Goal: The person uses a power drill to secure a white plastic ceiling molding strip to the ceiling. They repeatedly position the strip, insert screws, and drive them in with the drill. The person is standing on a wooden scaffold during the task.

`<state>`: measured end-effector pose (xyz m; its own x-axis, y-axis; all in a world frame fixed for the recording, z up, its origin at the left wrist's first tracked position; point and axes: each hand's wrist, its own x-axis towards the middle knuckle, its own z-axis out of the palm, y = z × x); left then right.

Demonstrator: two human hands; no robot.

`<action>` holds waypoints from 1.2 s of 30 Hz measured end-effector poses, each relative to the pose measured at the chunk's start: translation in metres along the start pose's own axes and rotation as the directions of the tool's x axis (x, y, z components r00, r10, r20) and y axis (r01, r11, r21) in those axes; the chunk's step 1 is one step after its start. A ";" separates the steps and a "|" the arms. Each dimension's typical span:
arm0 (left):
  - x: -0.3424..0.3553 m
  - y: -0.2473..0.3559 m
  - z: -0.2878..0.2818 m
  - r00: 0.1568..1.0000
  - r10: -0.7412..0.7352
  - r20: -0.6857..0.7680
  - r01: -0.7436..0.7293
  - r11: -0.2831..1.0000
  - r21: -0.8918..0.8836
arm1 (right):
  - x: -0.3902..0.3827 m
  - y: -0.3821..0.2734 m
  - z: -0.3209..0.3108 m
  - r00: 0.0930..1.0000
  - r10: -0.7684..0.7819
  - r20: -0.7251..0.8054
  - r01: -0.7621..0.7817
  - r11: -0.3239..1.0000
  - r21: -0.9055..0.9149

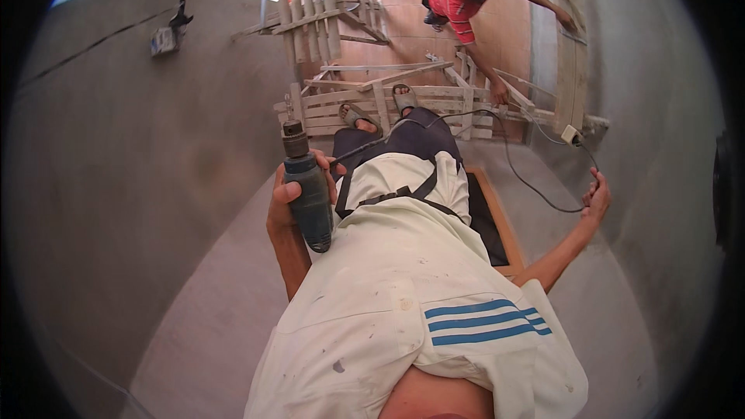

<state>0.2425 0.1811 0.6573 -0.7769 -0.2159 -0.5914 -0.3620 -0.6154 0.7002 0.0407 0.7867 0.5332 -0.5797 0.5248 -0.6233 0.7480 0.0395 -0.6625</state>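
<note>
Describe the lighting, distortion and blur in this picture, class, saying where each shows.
Head view: glare washes out the upper-left background; head view: a black fisheye rim surrounds everything, and the grey wall's upper edge curves; head view: a blurred patch covers the co-worker's face, while the drill looks fairly sharp.

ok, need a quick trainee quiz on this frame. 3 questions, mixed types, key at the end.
1. Which of the wearer's hands holds the dark teal power drill?
2. True or false: the drill's dark cylindrical chuck points away from the cream shirt with blue stripes.
3. The wearer's right hand holds:
A) a wooden plank
B) a thin black cable
C) a grey sandal

Key:
1. The left hand
2. True
3. B
</note>
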 end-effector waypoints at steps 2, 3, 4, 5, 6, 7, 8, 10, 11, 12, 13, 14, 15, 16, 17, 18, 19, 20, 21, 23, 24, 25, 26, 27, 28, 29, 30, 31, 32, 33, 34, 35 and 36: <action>-0.017 -0.001 -0.012 0.998 0.046 -0.049 -0.048 0.998 -0.028 | -0.042 -0.065 0.034 0.970 -0.100 0.221 0.143 0.972 -0.186; -0.026 -0.002 -0.015 0.993 0.077 -0.092 -0.081 0.996 -0.047 | -0.061 -0.092 0.050 0.933 -0.131 0.336 0.220 0.944 -0.245; -0.037 -0.005 -0.017 0.984 0.112 -0.141 -0.122 0.990 -0.064 | -0.080 -0.116 0.068 0.878 -0.154 0.454 0.310 0.905 -0.292; -0.047 -0.008 -0.015 0.967 0.145 -0.211 -0.167 0.982 -0.092 | -0.094 -0.135 0.089 0.809 -0.162 0.565 0.401 0.855 -0.329; -0.053 -0.011 -0.015 0.946 0.173 -0.273 -0.211 0.971 -0.115 | -0.106 -0.148 0.107 0.743 -0.179 0.644 0.476 0.819 -0.322; -0.060 -0.015 -0.019 0.935 0.201 -0.294 -0.246 0.961 -0.124 | -0.121 -0.160 0.127 0.667 -0.189 0.720 0.551 0.775 -0.308; -0.068 -0.021 -0.025 0.920 0.226 -0.320 -0.279 0.951 -0.132 | -0.134 -0.169 0.147 0.583 -0.185 0.791 0.622 0.728 -0.288; -0.085 -0.034 -0.034 0.893 0.249 -0.374 -0.329 0.930 -0.166 | -0.167 -0.184 0.195 0.396 -0.092 0.914 0.687 0.690 -0.228; -0.083 -0.046 -0.046 0.885 0.251 -0.393 -0.344 0.920 -0.189 | -0.179 -0.173 0.229 0.298 -0.040 0.954 0.712 0.675 -0.195; -0.091 -0.054 -0.052 0.868 0.259 -0.423 -0.368 0.908 -0.200 | -0.192 -0.159 0.264 0.214 0.025 0.976 0.736 0.653 -0.178; -0.088 -0.076 -0.065 0.850 0.277 -0.449 -0.397 0.896 -0.198 | -0.205 -0.148 0.292 0.119 0.089 0.989 0.760 0.633 -0.148; -0.089 -0.086 -0.069 0.829 0.294 -0.475 -0.422 0.887 -0.187 | -0.220 -0.139 0.318 0.038 0.152 0.988 0.778 0.616 -0.124; -0.090 -0.094 -0.075 0.809 0.311 -0.499 -0.445 0.878 -0.174 | -0.232 -0.126 0.344 -0.026 0.205 0.978 0.791 0.602 -0.106; -0.091 -0.104 -0.082 0.797 0.307 -0.520 -0.461 0.865 -0.197 | -0.246 -0.112 0.372 -0.082 0.271 0.959 0.809 0.580 -0.095; -0.088 -0.115 -0.090 0.792 0.301 -0.531 -0.471 0.856 -0.216 | -0.253 -0.097 0.399 -0.129 0.330 0.935 0.821 0.564 -0.086; -0.087 -0.128 -0.097 0.778 0.289 -0.557 -0.487 0.839 -0.245 | -0.265 -0.080 0.431 -0.193 0.369 0.909 0.839 0.543 -0.042; -0.079 -0.146 -0.113 0.749 0.276 -0.603 -0.511 0.820 -0.259 | -0.273 -0.053 0.475 -0.263 0.412 0.872 0.850 0.526 0.008; -0.085 -0.162 -0.108 0.705 0.261 -0.660 -0.544 0.795 -0.267 | -0.285 -0.031 0.502 -0.342 0.465 0.817 0.856 0.513 0.066; -0.089 -0.177 -0.102 0.658 0.241 -0.714 -0.578 0.769 -0.273 | -0.293 -0.003 0.526 -0.374 0.527 0.763 0.873 0.479 0.097; -0.082 -0.183 -0.128 0.670 0.205 -0.713 -0.558 0.773 -0.302 | -0.301 0.043 0.554 -0.361 0.558 0.747 0.894 0.435 0.108; -0.082 -0.190 -0.131 0.652 0.182 -0.736 -0.567 0.761 -0.315 | -0.319 0.054 0.563 -0.322 0.585 0.744 0.922 0.373 0.105; -0.081 -0.197 -0.136 0.636 0.170 -0.753 -0.585 0.743 -0.326 | -0.340 0.063 0.569 -0.280 0.607 0.744 0.945 0.312 0.102; -0.081 -0.204 -0.141 0.623 0.157 -0.766 -0.600 0.725 -0.339 | -0.357 0.073 0.575 -0.235 0.624 0.745 0.964 0.248 0.097; -0.080 -0.210 -0.147 0.613 0.141 -0.777 -0.611 0.708 -0.353 | -0.361 0.089 0.586 -0.267 0.647 0.714 0.948 0.310 0.073; -0.081 -0.217 -0.148 0.600 0.123 -0.790 -0.624 0.690 -0.367 | -0.362 0.111 0.597 -0.298 0.668 0.682 0.928 0.370 0.044; -0.082 -0.220 -0.153 0.592 0.107 -0.799 -0.633 0.675 -0.379 | -0.370 0.126 0.607 -0.332 0.679 0.654 0.903 0.429 0.012; -0.084 -0.222 -0.158 0.585 0.091 -0.806 -0.641 0.661 -0.391 | -0.384 0.139 0.610 -0.330 0.681 0.654 0.887 0.461 -0.033; -0.085 -0.220 -0.164 0.578 0.065 -0.813 -0.651 0.637 -0.412 | -0.395 0.156 0.620 -0.332 0.698 0.634 0.896 0.443 -0.019; -0.085 -0.219 -0.173 0.572 0.040 -0.819 -0.659 0.617 -0.431 | -0.403 0.179 0.633 -0.336 0.713 0.615 0.903 0.430 -0.006; -0.085 -0.217 -0.183 0.569 0.014 -0.822 -0.665 0.597 -0.449 | -0.414 0.195 0.638 -0.324 0.714 0.621 0.911 0.412 0.002; -0.086 -0.217 -0.195 0.568 0.007 -0.823 -0.669 0.586 -0.458 | -0.428 0.214 0.649 -0.306 0.713 0.631 0.920 0.392 0.003; -0.086 -0.218 -0.204 0.560 -0.006 -0.828 -0.682 0.565 -0.465 | -0.438 0.232 0.659 -0.340 0.713 0.613 0.928 0.361 0.095; -0.089 -0.219 -0.213 0.554 -0.018 -0.832 -0.693 0.544 -0.473 | -0.440 0.259 0.673 -0.373 0.713 0.593 0.926 0.330 0.186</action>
<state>0.5006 0.1735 0.4708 0.0045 -0.7393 -0.6733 0.5848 -0.5442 0.6015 0.2725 -0.0067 0.3560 0.5587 -0.6719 -0.4863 -0.3496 0.3409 -0.8727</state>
